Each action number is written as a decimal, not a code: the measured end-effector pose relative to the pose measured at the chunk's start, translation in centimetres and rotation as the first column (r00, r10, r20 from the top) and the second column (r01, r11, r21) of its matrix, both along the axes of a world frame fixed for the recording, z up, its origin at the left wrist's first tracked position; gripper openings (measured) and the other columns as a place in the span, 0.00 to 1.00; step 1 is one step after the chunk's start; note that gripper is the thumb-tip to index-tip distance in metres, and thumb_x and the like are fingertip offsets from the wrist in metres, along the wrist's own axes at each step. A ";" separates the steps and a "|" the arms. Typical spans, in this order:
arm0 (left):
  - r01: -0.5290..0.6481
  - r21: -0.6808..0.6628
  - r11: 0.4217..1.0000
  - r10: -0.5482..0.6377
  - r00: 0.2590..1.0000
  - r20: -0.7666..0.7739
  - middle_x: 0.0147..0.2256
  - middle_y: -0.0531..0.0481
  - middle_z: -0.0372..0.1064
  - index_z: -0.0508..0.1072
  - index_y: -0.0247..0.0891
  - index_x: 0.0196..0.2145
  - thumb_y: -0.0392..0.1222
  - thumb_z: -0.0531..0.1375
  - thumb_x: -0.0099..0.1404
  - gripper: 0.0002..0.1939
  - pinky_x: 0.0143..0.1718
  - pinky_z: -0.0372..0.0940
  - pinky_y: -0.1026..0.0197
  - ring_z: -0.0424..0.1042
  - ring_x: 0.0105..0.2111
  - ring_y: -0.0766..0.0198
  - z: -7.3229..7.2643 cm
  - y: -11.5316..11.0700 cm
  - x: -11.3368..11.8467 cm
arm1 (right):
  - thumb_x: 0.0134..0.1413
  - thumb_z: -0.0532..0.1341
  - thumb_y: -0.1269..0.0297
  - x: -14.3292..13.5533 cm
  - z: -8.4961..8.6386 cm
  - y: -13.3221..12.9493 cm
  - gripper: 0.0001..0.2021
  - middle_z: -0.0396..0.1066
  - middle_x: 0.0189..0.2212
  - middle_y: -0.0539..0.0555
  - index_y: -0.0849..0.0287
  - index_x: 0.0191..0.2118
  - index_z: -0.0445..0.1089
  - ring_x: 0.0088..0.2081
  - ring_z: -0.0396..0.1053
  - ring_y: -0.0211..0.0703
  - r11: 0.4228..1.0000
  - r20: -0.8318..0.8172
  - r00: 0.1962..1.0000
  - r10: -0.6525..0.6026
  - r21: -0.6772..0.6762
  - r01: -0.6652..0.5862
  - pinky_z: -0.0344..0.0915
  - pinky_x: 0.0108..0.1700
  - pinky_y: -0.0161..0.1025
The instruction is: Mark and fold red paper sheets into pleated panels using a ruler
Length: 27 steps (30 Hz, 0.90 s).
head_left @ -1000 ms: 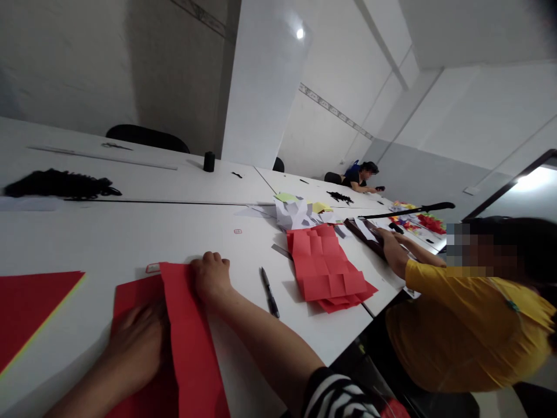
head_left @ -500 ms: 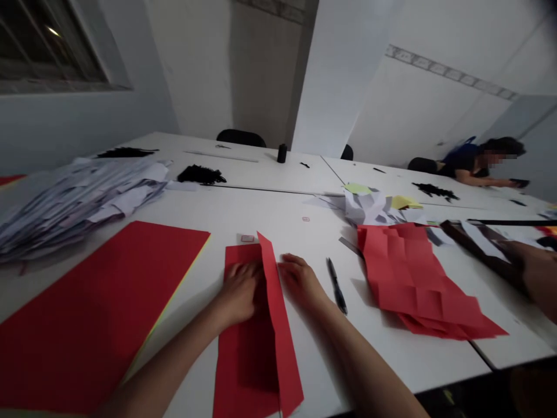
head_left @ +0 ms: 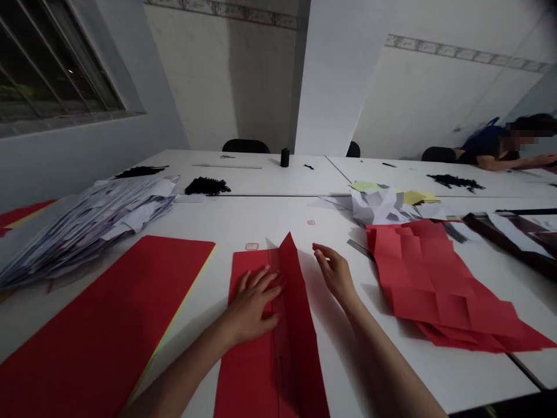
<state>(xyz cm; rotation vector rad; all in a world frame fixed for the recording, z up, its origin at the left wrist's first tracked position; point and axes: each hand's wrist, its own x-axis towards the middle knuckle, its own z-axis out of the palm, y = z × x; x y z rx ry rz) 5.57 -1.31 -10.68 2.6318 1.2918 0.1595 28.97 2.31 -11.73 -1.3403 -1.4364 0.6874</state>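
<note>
A red paper sheet [head_left: 248, 360] lies on the white table in front of me, its right part standing up as a folded flap [head_left: 302, 325]. My left hand [head_left: 256, 305] is spread flat on the sheet, fingers apart. Under its fingertips, along the fold, runs a see-through strip [head_left: 282, 354] that looks like a clear ruler. To the right of the flap and apart from it, my right hand [head_left: 335, 273] is raised over the table with loosely bent fingers and nothing visible in them. The pen seen earlier is out of sight, around where my right hand is.
Flat red paper [head_left: 108, 313] lies left, creased red sheets [head_left: 435, 278] right. Behind are a heap of white papers [head_left: 104, 215], paper scraps [head_left: 378, 203], black thread bundles [head_left: 206, 186] and a black spool [head_left: 285, 157]. A person [head_left: 500, 151] sits far right.
My left hand has come out from behind the flap and spread over the sheet. The flap leans further right, and my right hand has moved right, off the flap. The view has shifted.
</note>
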 end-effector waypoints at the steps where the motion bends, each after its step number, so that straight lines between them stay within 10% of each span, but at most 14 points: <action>1: 0.011 0.002 1.000 -0.011 1.000 -0.002 0.63 0.50 0.49 0.61 0.48 0.58 0.40 0.57 0.57 0.29 0.61 0.36 0.39 0.39 0.64 0.50 0.0 -0.1 0.1 | 0.59 0.52 0.50 -0.1 0.1 -0.1 0.22 0.71 0.46 0.60 0.61 0.50 0.68 0.42 0.71 0.47 0.999 -0.054 0.998 0.025 -0.043 -0.027 0.69 0.40 0.43; 15: 0.069 -0.027 0.997 -0.068 0.997 0.044 0.63 0.55 0.48 0.59 0.52 0.58 0.38 0.53 0.62 0.27 0.62 0.37 0.42 0.46 0.63 0.55 0.0 -0.5 0.4 | 0.48 0.55 0.66 0.2 -0.7 -0.5 0.24 0.70 0.22 0.47 0.59 0.54 0.64 0.23 0.67 0.37 0.952 -0.130 0.986 0.108 -0.274 -0.140 0.64 0.25 0.32; 27: 0.022 -0.045 0.999 -0.023 1.000 -0.017 0.62 0.51 0.52 0.62 0.48 0.57 0.44 0.54 0.65 0.22 0.60 0.46 0.46 0.50 0.62 0.54 1.8 -1.0 -0.9 | 0.50 0.58 0.65 1.6 0.0 -0.5 0.28 0.75 0.30 0.51 0.54 0.59 0.57 0.30 0.74 0.43 0.932 -0.200 0.968 0.151 -0.298 -0.207 0.69 0.28 0.36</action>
